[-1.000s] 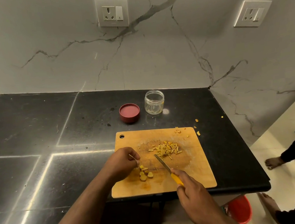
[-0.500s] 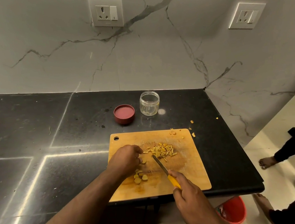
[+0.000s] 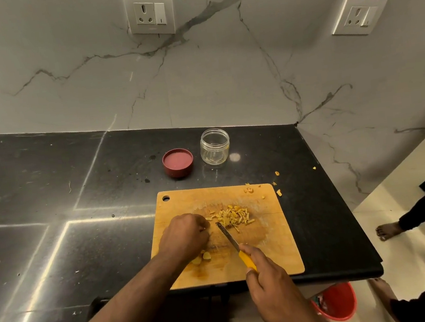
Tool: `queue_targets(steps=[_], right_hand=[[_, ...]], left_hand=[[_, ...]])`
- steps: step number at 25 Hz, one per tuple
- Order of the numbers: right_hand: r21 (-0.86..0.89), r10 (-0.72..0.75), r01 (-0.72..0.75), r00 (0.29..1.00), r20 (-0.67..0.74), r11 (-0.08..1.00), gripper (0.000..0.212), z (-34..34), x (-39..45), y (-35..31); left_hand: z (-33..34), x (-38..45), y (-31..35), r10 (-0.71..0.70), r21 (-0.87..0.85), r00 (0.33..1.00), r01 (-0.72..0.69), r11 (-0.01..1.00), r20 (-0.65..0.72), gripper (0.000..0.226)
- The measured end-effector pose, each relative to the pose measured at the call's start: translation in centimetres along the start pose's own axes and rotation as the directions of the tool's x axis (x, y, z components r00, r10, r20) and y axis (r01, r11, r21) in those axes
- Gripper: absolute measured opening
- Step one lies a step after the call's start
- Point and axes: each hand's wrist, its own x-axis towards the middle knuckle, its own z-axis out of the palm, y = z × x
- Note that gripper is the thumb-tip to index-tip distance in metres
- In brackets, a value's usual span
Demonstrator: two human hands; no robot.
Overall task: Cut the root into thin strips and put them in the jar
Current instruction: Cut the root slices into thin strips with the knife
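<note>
Left hand (image 3: 185, 236) had slid up the wooden cutting board (image 3: 282, 245), fingers curled over a hidden piece; right hand (image 3: 270, 284) gripped the yellow-handled knife (image 3: 235, 245). Slicing in hand; pile of thin yellow strips (image 3: 232, 216) awaited the clear glass jar (image 3: 214, 146).

A yellow-handled steel knife (image 3: 236, 248) is showing in the right hand (image 3: 272, 290). Beyond the hands, an orange-tan wooden cutting board (image 3: 276, 246) is lying on a glossy black stone counter (image 3: 52, 205), with a dark red round lid (image 3: 178, 162) and grey-veined white marble wall (image 3: 223, 80) farther off.
</note>
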Motion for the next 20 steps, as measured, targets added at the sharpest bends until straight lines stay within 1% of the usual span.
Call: queue_targets(steps=[3, 5, 8, 12, 20], right_hand=[[0.006, -0.007, 0.007, 1.000, 0.013, 1.000, 0.047, 0.0, 0.1, -0.1], [0.001, -0.021, 0.021, 1.000, 0.021, 1.000, 0.047, -0.1, 0.2, -0.4], [-0.028, -0.040, 0.041, 0.999, 0.026, 0.999, 0.048, -0.2, 0.4, -0.9], [-0.077, -0.065, 0.068, 0.997, 0.039, 0.995, 0.049, 0.4, 0.8, -1.5], [-0.120, -0.075, 0.081, 0.995, 0.058, 0.989, 0.050, 0.9, 1.2, -2.5]], left_hand=[[0.3, -0.1, -0.2, -0.012, 0.005, 0.999, 0.012, 1.000, -0.032, 0.029], [0.6, -0.1, -0.4, -0.027, 0.004, 0.999, 0.027, 1.000, -0.046, 0.025], [0.8, 0.1, -0.5, -0.050, -0.046, 0.999, 0.049, 0.998, -0.020, 0.017], [0.9, 0.4, -0.4, -0.083, -0.072, 0.997, 0.082, 0.994, -0.008, 0.009], [1.0, 0.7, -0.4, -0.098, -0.086, 0.995, 0.100, 0.991, 0.018, 0.008]])
